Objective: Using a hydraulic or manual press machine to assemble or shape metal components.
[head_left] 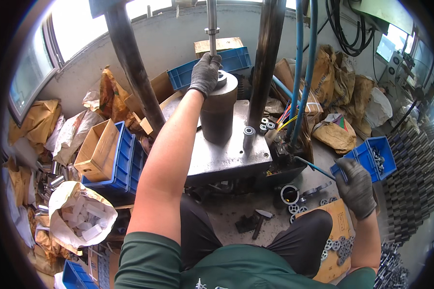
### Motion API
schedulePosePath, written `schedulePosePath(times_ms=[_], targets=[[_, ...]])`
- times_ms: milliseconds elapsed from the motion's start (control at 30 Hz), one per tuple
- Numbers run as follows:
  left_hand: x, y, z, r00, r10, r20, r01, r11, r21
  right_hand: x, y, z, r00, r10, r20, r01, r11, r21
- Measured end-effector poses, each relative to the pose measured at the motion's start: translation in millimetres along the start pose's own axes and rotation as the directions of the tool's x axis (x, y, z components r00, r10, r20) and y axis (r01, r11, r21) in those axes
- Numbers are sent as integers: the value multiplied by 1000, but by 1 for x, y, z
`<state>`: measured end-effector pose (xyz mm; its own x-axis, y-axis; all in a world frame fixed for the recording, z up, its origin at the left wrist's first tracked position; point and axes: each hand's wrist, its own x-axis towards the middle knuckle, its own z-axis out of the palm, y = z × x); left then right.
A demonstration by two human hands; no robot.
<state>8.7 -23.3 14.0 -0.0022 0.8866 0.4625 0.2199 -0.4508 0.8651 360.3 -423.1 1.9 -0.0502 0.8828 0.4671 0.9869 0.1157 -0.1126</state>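
My left hand (206, 74), in a grey work glove, reaches up to the top of a thick steel cylinder (218, 115) on the press table. Its fingers are closed just beneath the lower end of a vertical steel rod (212, 36); what they hold there is hidden. A ring-shaped part (221, 79) sits on the cylinder top beside the hand. Low on the right, my gloved right hand (356, 188) is closed around the end of a thin lever (315, 165) that runs out from the press. A short dark cylinder with a bearing (249, 137) stands on the table (212, 161).
Dark columns (135, 67) and blue hoses (298, 72) flank the work. A blue bin (389, 156) of small metal parts stands beyond my right hand. Stacked metal bars (414, 183) fill the far right. Toothed rings lie on cardboard (330, 269). A hammer (259, 225) lies between my knees.
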Motion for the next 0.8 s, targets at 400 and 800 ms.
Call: schedulePosePath(times_ms=[400,800], targets=[[5,-6,3,1000,22,-5,-22,999,42,94,28,0,964,-47,-263,43,999,-22],[-2,0,0,998,55,-11,-54,993,104,-82,-5,19,678,-5,735,-89,992,90]])
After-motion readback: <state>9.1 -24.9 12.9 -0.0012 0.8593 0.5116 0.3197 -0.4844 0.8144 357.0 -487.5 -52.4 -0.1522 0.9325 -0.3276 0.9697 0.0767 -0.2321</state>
